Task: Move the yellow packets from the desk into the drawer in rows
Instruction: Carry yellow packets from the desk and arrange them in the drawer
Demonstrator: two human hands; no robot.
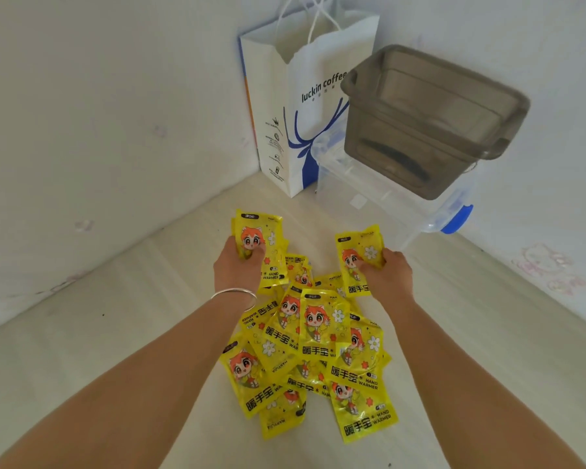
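Yellow hand-warmer packets (310,353) litter the desk (115,350). My left hand (239,265) grips one packet (259,247); my right hand (384,274) grips another (357,252), arms outstretched.

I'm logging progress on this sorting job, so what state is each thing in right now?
Left hand: grips a yellow packet, lifted.
Right hand: grips another packet, lifted.
Packet pile: loose, overlapping on the desk, unsorted.
Paper bag: upright, open at top.
Grey bin: lidless, resting tilted on the clear box.
Clear box: closed, blue latch down.
Drawer: not in view.
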